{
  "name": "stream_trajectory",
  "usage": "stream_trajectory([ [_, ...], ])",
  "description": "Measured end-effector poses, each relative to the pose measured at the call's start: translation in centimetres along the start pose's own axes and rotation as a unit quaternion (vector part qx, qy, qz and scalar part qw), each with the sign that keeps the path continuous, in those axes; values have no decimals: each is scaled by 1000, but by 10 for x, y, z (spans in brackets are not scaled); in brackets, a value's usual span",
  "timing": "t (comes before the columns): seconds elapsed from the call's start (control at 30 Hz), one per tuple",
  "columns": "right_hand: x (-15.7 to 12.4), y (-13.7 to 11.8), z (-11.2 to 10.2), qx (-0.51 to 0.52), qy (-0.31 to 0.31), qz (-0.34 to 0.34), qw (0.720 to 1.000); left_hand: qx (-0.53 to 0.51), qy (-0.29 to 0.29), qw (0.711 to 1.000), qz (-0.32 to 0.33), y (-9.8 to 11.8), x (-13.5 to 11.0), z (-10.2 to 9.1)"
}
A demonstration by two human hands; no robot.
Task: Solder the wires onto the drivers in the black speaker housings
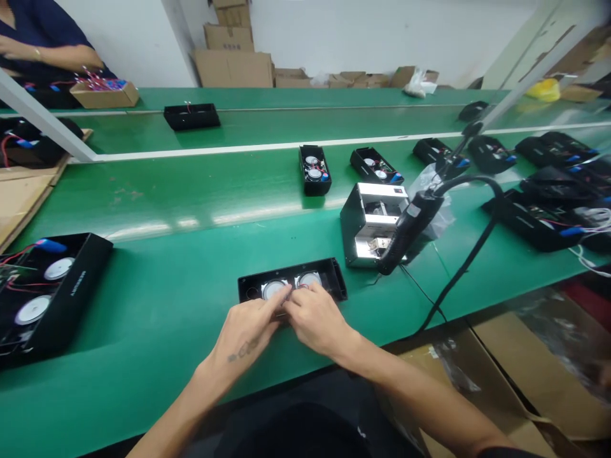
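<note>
A black speaker housing (330, 275) lies open side up on the green bench, with two round silver-white speaker drivers (273, 290) inside. My left hand (251, 327) reaches over its front edge, index finger and thumb meeting near the gap between the drivers. Against it, my right hand (317, 318) has its fingers curled and pinched at the same spot. Whatever lies between the fingertips, perhaps a thin wire, is too small and covered to make out. Just right of the housing stands a black-and-silver boxy machine (353, 222), and a black power screwdriver (413, 226) hangs in front of it.
A larger-looking housing with drivers and wires (90, 286) sits at the left. Several similar housings (315, 184) line the bench's far side and right. The screwdriver's cable (470, 267) loops down rightward. Cardboard boxes (534, 375) stand below right. Across the bench, a person's arm (62, 57) shows.
</note>
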State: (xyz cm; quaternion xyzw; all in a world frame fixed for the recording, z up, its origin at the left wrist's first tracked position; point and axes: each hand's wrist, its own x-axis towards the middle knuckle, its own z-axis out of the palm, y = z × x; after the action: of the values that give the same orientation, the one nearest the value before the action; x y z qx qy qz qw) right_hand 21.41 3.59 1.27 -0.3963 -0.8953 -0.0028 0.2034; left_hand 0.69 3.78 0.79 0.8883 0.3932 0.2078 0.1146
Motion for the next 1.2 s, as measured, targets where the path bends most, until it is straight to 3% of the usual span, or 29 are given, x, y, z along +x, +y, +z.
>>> stream_trajectory([
  [0.07, -6, 3, -29, 61, 56, 19, 996, -9, 6, 1000, 17, -3, 1, 1],
  [0.13, -15, 19, -59, 75, 209, 83, 972, -21, 15, 999, 25, -6, 1, 2],
  [0.2, -26, 46, -81, 15, 368, 203, 907, -27, 21, 999, 23, -9, 0, 4],
  [0.27, -35, 79, -90, -41, 425, 323, 845, -24, 18, 999, 19, -10, -1, 5],
  [0.33, -42, 108, -86, -24, 388, 405, 827, -17, 15, 1000, 21, -10, -2, 4],
  [0.4, -45, 127, -74, 68, 359, 437, 822, -13, 14, 1000, 23, -10, -1, 3],
  [0.57, -47, 130, -50, 356, 393, 351, 772, 12, 30, 999, 20, -11, 3, 4],
  [0.67, -45, 127, -61, 424, 378, 315, 760, 36, 51, 997, 34, -15, 4, 9],
  [0.83, -24, 131, -100, 383, 533, 222, 721, 77, 109, 989, 60, -18, 7, 17],
  [0.93, -9, 136, -107, 352, 545, 205, 733, 80, 120, 988, 52, -16, 11, 16],
  [1.1, -1, 134, -104, 360, 450, 256, 776, 64, 117, 990, 40, -12, 15, 13],
  [1.2, -2, 112, -104, 438, 409, 248, 761, 60, 105, 992, 28, -6, 17, 18],
])
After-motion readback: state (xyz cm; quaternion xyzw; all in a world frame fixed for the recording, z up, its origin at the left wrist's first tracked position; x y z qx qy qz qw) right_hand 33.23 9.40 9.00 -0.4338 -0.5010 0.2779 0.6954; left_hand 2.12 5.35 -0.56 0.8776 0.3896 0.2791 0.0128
